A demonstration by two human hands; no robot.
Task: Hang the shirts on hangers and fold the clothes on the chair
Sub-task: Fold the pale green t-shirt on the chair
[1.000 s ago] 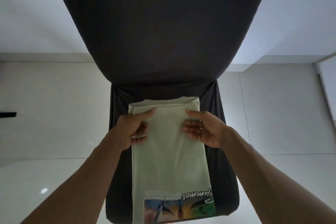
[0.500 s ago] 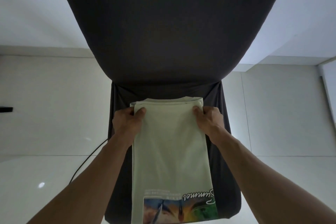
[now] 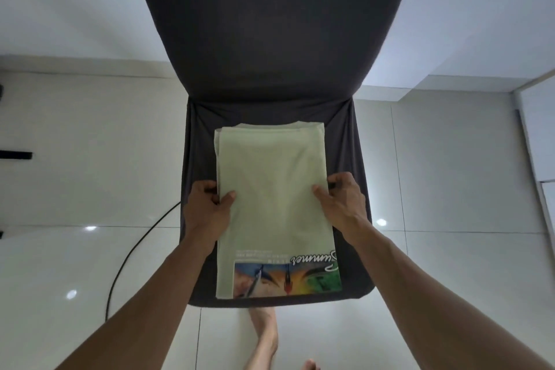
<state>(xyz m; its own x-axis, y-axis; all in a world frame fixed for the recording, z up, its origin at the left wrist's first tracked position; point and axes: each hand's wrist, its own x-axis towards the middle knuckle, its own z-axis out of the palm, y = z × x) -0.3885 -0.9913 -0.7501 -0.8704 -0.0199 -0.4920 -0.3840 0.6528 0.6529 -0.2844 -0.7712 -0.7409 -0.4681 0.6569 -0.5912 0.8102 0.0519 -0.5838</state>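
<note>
Standing on a glossy white tiled floor, a chair with a dark grey cover fills the middle of the view, its high back rising to the top. White walls close the room behind it. A black cable curves over the floor at the left of the chair, and a bare foot shows under the seat's near edge.

A pale green shirt lies folded into a long panel on the seat, reaching from near the backrest to the near edge. Its print is at the near end, seen upside down: the word "Summer" in black script above a colourful picture. Smaller lines of text beside it are too small to read.

The left hand grips the shirt's left edge at about the middle, thumb on top and fingers curled under the cloth. The right hand grips the right edge in the same way, opposite the left.
</note>
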